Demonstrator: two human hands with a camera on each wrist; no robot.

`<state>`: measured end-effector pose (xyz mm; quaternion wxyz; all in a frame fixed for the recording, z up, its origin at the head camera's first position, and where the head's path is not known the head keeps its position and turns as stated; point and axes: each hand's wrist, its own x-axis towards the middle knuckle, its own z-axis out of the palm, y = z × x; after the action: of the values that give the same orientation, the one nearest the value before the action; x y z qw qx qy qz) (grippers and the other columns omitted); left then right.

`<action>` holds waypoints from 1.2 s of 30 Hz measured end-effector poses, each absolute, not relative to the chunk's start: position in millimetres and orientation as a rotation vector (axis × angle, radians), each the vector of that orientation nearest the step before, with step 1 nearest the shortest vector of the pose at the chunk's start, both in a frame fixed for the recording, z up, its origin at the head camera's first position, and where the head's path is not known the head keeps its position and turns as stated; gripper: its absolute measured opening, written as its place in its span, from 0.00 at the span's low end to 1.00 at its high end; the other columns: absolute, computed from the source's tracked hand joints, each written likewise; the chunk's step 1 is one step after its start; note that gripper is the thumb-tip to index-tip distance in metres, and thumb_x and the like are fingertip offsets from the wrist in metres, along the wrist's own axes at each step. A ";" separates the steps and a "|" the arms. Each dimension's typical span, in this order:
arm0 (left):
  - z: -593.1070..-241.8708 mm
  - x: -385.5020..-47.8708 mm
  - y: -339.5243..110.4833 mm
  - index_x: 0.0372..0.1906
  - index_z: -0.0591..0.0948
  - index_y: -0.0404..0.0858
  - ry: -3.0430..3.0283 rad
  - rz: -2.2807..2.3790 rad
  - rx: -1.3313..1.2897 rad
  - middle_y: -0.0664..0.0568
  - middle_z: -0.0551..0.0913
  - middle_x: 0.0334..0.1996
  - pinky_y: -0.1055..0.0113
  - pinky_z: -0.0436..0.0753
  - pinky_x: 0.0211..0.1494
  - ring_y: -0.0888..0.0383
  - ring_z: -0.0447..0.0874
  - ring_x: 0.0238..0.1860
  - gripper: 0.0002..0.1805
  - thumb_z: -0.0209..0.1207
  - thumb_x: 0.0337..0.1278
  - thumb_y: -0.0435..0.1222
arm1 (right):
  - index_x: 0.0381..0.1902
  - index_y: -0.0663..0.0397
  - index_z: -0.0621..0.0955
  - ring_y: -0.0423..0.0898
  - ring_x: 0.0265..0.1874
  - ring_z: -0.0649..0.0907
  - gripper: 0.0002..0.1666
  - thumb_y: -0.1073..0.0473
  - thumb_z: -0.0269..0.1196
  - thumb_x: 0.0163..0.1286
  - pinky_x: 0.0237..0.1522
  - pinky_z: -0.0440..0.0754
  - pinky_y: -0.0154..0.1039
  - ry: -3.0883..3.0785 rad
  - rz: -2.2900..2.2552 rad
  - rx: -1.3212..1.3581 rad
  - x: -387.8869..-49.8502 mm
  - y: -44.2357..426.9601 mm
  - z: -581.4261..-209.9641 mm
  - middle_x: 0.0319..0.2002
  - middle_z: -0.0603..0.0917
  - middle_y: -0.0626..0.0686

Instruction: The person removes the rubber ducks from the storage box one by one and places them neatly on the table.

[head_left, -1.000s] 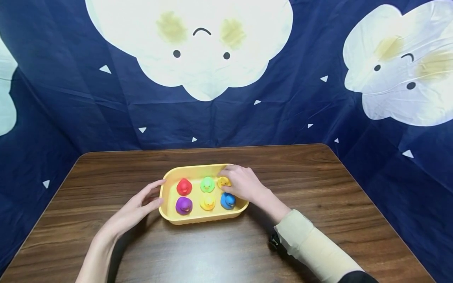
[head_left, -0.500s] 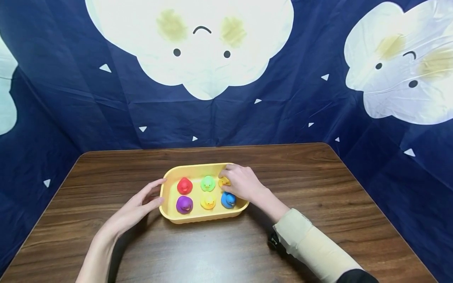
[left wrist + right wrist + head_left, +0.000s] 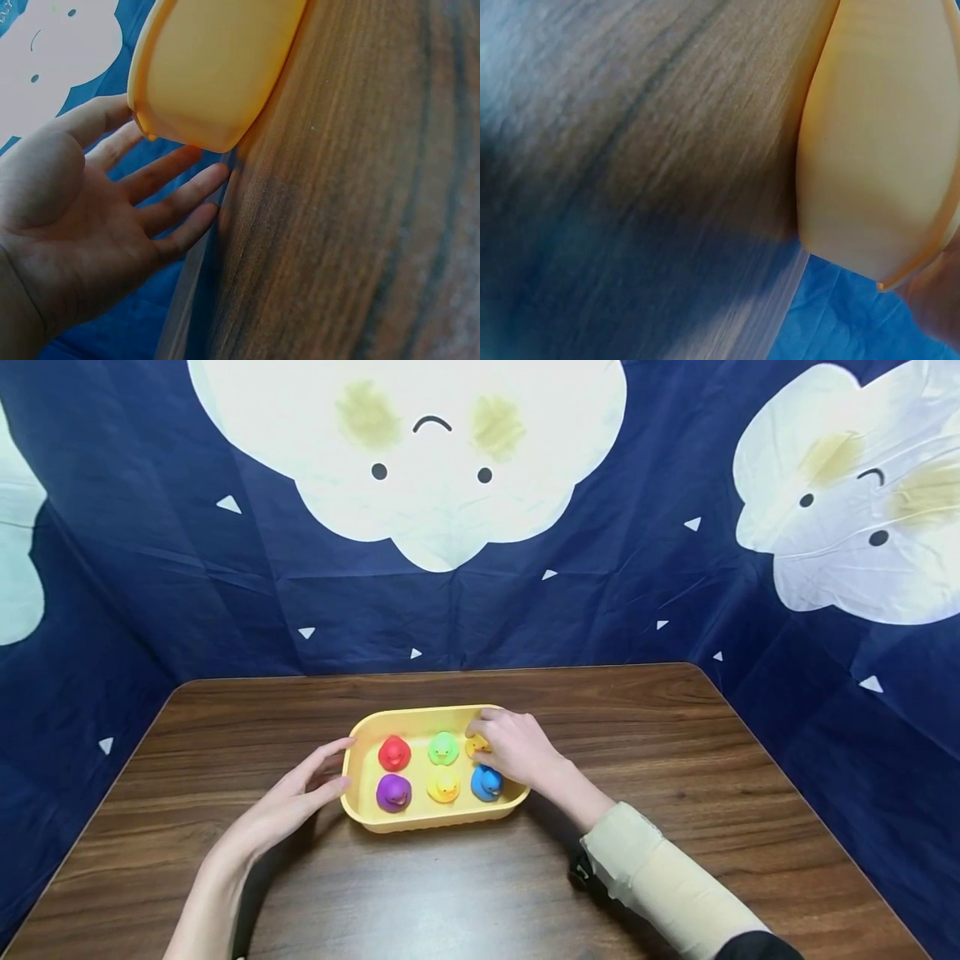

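A yellow plastic basket [image 3: 435, 821] sits on the table, with rubber ducks inside in two rows. In its far right corner my right hand [image 3: 517, 746] pinches an orange-yellow duck [image 3: 476, 745], partly hidden by the fingers. Just below that hand is a blue duck [image 3: 487, 786]. Farther left are a green duck [image 3: 443, 748], a yellow duck [image 3: 443, 787], a red duck [image 3: 393, 753] and a purple duck [image 3: 393, 794]. My left hand [image 3: 288, 802] touches the basket's left end with fingers extended; the left wrist view shows its spread palm [image 3: 97, 217] beside the rim.
The brown wood-grain table [image 3: 420, 902] extends around the basket on all sides. Behind it hangs a dark blue cloth [image 3: 480, 618] with white clouds. The right wrist view shows mostly the basket's outer wall [image 3: 877, 150] and tabletop.
Both hands and all the ducks keep their places relative to the basket. Only the head view has shifted slightly.
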<state>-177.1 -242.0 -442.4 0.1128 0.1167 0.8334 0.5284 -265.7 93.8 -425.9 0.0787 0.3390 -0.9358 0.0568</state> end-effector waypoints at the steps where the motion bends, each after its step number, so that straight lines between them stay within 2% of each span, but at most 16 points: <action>1: -442.5 -177.2 -241.7 0.81 0.57 0.46 2.444 1.551 0.340 0.31 0.65 0.75 0.79 0.74 0.58 0.35 0.71 0.71 0.34 0.54 0.78 0.44 | 0.49 0.44 0.88 0.43 0.38 0.86 0.17 0.49 0.75 0.63 0.28 0.81 0.41 -2.804 0.182 1.010 -265.4 94.2 -425.7 0.44 0.86 0.47; 13: -442.0 -177.0 -241.0 0.81 0.58 0.44 2.453 1.560 0.370 0.31 0.67 0.74 0.80 0.74 0.57 0.37 0.74 0.69 0.34 0.54 0.78 0.43 | 0.52 0.43 0.88 0.45 0.48 0.88 0.17 0.50 0.73 0.67 0.40 0.87 0.47 -2.824 0.413 0.946 -261.0 99.9 -422.0 0.51 0.87 0.47; 18: -443.3 -177.0 -241.4 0.81 0.58 0.44 2.459 1.548 0.372 0.33 0.67 0.74 0.82 0.72 0.58 0.36 0.70 0.71 0.34 0.54 0.78 0.43 | 0.55 0.43 0.88 0.44 0.49 0.87 0.18 0.52 0.72 0.67 0.46 0.87 0.45 -2.820 0.479 0.930 -259.7 103.2 -420.8 0.51 0.87 0.46; 20: -443.9 -177.0 -241.4 0.81 0.58 0.45 2.457 1.543 0.370 0.33 0.67 0.74 0.83 0.71 0.59 0.42 0.71 0.72 0.34 0.54 0.78 0.44 | 0.55 0.43 0.87 0.44 0.49 0.86 0.18 0.53 0.72 0.67 0.47 0.87 0.44 -2.820 0.489 0.925 -259.2 104.5 -419.8 0.51 0.87 0.46; 25: -444.8 -177.0 -242.2 0.81 0.58 0.45 2.444 1.551 0.383 0.33 0.68 0.74 0.82 0.72 0.59 0.65 0.74 0.66 0.34 0.55 0.78 0.43 | 0.54 0.45 0.88 0.44 0.50 0.87 0.18 0.55 0.73 0.66 0.48 0.87 0.43 -2.780 0.512 0.934 -257.6 107.9 -415.5 0.51 0.87 0.46; 26: -444.9 -177.1 -242.2 0.81 0.58 0.45 2.440 1.555 0.384 0.33 0.68 0.73 0.82 0.73 0.59 0.67 0.74 0.65 0.34 0.55 0.78 0.43 | 0.54 0.45 0.88 0.44 0.50 0.87 0.18 0.55 0.73 0.66 0.48 0.87 0.43 -2.767 0.514 0.936 -257.5 108.8 -414.8 0.51 0.87 0.46; 32: -443.7 -177.0 -242.1 0.81 0.58 0.45 2.450 1.536 0.374 0.34 0.70 0.72 0.81 0.73 0.58 0.58 0.74 0.66 0.34 0.55 0.78 0.43 | 0.53 0.45 0.88 0.44 0.49 0.87 0.18 0.56 0.74 0.65 0.45 0.87 0.42 -2.686 0.531 0.940 -256.7 113.3 -410.0 0.50 0.87 0.46; 36: -443.3 -177.7 -241.9 0.81 0.58 0.45 2.457 1.526 0.373 0.34 0.69 0.73 0.81 0.73 0.58 0.57 0.74 0.67 0.34 0.55 0.78 0.43 | 0.53 0.45 0.88 0.43 0.48 0.87 0.19 0.57 0.75 0.64 0.44 0.87 0.42 -2.642 0.554 0.937 -254.9 117.0 -405.6 0.50 0.87 0.46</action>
<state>-177.7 -241.9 -443.3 0.1123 0.1269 0.8373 0.5199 -254.9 117.0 -405.6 0.1415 0.3247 -0.9152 0.1920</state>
